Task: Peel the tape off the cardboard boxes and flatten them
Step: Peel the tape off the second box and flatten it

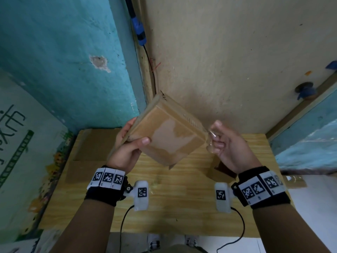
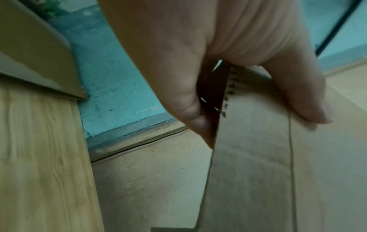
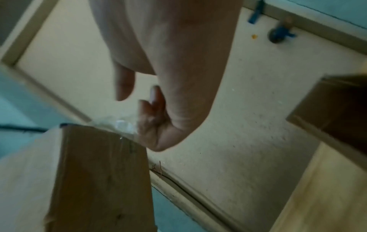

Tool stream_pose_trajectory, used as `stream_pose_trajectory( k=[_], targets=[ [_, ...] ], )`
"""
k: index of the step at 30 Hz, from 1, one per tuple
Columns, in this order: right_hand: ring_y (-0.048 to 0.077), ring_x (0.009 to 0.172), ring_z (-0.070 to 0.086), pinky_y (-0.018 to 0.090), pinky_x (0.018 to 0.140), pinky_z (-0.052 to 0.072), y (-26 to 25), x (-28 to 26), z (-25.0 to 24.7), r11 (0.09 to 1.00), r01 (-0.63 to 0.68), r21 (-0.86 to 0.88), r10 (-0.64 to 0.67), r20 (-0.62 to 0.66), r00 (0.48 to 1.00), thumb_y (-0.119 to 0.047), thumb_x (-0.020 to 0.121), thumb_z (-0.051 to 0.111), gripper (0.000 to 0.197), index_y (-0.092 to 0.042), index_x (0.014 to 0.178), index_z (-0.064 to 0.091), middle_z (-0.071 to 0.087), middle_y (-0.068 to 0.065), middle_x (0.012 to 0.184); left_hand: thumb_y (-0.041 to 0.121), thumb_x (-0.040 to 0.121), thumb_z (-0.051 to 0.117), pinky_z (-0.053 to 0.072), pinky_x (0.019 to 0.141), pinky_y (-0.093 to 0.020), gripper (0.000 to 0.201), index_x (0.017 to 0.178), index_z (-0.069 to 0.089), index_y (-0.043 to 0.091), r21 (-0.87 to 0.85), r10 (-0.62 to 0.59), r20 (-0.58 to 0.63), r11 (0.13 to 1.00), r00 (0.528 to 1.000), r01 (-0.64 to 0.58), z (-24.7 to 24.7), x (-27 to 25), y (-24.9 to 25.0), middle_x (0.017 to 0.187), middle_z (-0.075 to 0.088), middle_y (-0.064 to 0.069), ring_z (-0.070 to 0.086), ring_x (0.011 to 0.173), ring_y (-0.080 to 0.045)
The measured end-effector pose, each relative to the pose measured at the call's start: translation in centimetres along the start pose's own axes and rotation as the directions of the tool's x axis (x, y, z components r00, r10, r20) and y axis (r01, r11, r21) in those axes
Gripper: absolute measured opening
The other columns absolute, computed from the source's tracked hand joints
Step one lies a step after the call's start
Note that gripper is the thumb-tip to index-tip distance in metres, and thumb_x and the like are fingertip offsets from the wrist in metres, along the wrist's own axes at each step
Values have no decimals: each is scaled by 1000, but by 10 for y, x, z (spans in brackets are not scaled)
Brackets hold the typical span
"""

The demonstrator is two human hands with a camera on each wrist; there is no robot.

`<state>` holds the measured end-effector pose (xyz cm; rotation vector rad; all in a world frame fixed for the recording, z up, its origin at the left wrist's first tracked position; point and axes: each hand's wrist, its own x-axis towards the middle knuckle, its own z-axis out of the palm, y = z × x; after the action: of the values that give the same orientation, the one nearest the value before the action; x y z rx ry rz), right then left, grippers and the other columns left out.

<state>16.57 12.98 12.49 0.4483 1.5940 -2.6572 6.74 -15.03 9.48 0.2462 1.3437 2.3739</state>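
Observation:
A brown cardboard box [image 1: 169, 132] is held tilted in the air above the wooden table [image 1: 164, 207]. My left hand [image 1: 127, 148] grips its left edge, thumb on the near face and fingers behind. In the left wrist view the thumb [image 2: 301, 94] presses the box face [image 2: 258, 157]. My right hand [image 1: 224, 143] pinches a strip of clear tape [image 1: 212, 141] at the box's right edge. In the right wrist view the crumpled tape [image 3: 121, 125] runs from the box corner [image 3: 103, 157] to the fingers [image 3: 152, 109].
A flattened piece of cardboard [image 1: 87, 152] lies on the table's left part. Another small brown box [image 1: 220, 170] stands on the table under my right hand. A large printed carton [image 1: 27, 152] stands to the left. Walls close off the far side.

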Motion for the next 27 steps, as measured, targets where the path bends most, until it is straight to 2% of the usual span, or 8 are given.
stream_pose_trajectory(
  k=[4, 7, 11, 13, 17, 20, 23, 27],
  targets=[
    [10, 64, 47, 26, 58, 40, -2, -3, 3, 959, -24, -284, 61, 123, 991, -23, 75, 81, 66, -23, 137, 57, 67, -4, 84, 3, 64, 75, 50, 99, -47, 86, 143, 42, -1, -9, -20, -33, 1000, 999, 20, -3, 4, 1, 133, 55, -25, 58, 120, -35],
    [17, 66, 55, 32, 65, 45, -5, -2, -1, 908, -50, -416, 128, 161, 979, -31, 73, 86, 85, -28, 149, 48, 74, 3, 86, 0, 68, 74, 52, 97, -46, 81, 143, 43, -3, -28, 3, -106, 1000, 994, -6, -9, 4, 0, 135, 56, -27, 59, 120, -37],
    [20, 57, 50, 33, 62, 41, 6, 4, 2, 905, 10, -426, 8, 40, 999, -13, 99, 63, 25, -9, 122, 71, 77, 15, 85, 4, 84, 63, 48, 102, -49, 57, 140, 51, 1, -73, -1, -138, 997, 990, -9, -13, 4, -4, 138, 56, -25, 57, 126, -37],
    [15, 54, 42, 30, 57, 36, 16, 7, 1, 949, 48, -312, -46, 12, 999, -6, 101, 58, 19, 3, 107, 74, 72, 14, 77, 11, 84, 65, 51, 101, -46, 52, 135, 56, 6, -124, -24, -168, 992, 986, 4, -10, 4, -4, 136, 59, -21, 60, 123, -32],
    [16, 62, 53, 31, 63, 43, 24, 13, 6, 990, 50, -132, -41, 71, 997, 5, 92, 60, 10, 5, 86, 68, 61, 9, 69, 13, 89, 57, 55, 95, -40, 36, 123, 69, 14, -157, -58, -166, 987, 984, 31, -3, 3, -4, 128, 67, -13, 65, 115, -24],
    [15, 65, 55, 29, 66, 46, 30, 14, 11, 998, 54, -22, -51, 111, 992, -14, 70, 65, 13, -6, 62, 58, 54, 4, 65, 9, 94, 53, 53, 96, -40, 32, 119, 73, 16, -197, -50, -181, 980, 982, 13, 0, 2, -9, 122, 70, -10, 67, 111, -21],
    [20, 77, 59, 33, 81, 52, 32, 9, 8, 996, 70, -53, -63, 135, 989, -27, 90, 64, 32, -2, 71, 60, 56, 12, 76, 8, 99, 48, 53, 99, -41, 38, 136, 58, 11, -306, -28, -263, 951, 964, -56, -14, 5, -9, 130, 65, -12, 65, 117, -22],
    [30, 102, 73, 36, 88, 58, 36, 4, 8, 976, 21, -217, 0, 97, 995, -10, 97, 64, 16, 3, 88, 62, 74, 22, 100, 7, 95, 53, 54, 95, -38, 32, 111, 78, 18, -229, -32, -234, 973, 972, -23, -22, 5, -4, 125, 68, -12, 67, 112, -22]
  ],
)
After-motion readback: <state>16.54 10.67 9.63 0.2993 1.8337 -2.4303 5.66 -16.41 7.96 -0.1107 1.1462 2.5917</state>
